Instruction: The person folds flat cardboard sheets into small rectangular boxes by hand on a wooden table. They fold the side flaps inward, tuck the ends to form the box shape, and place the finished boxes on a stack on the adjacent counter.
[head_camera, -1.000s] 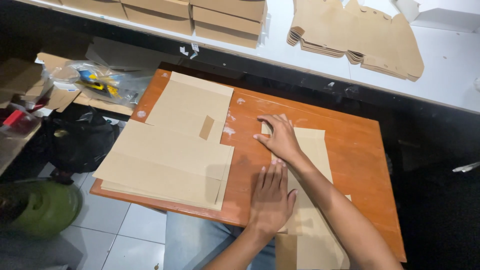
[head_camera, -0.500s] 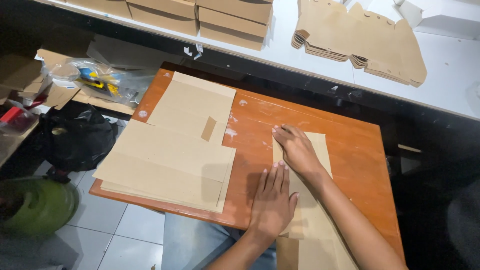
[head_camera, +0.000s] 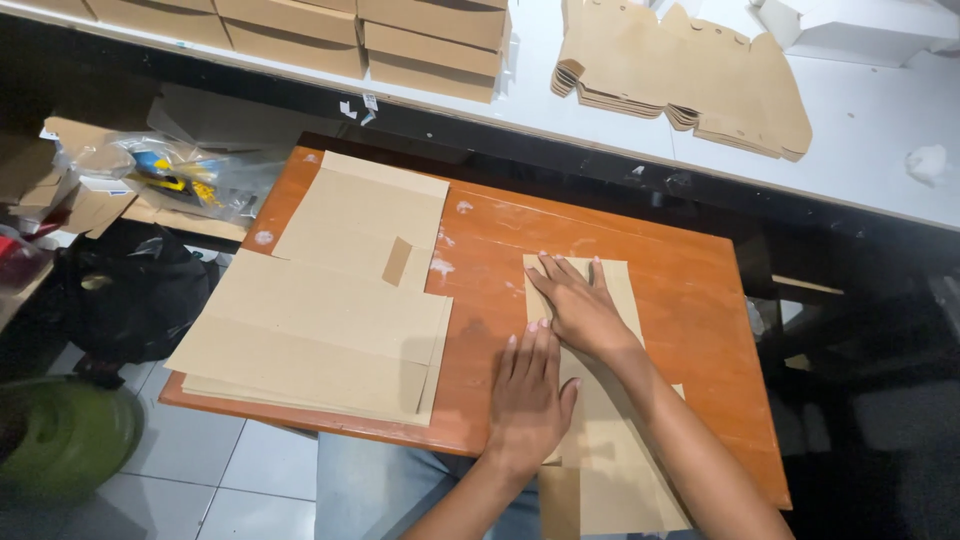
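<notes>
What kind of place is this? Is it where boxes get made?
Probably a small box-making workshop. Flat cardboard blanks lie stacked on an orange table, die-cut pieces and finished boxes sit on the white bench.

Orange wooden table (head_camera: 690, 300) over grey floor tiles (head_camera: 250, 480).

Cardboard stack (head_camera: 330, 320) left — hands' sheet (head_camera: 610, 440) right

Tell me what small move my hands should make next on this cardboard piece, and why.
Probably slide the right hand along the cardboard piece toward you, pressing the fold flat. Both palms lie flat on it, the left hand anchoring its near part.
</notes>
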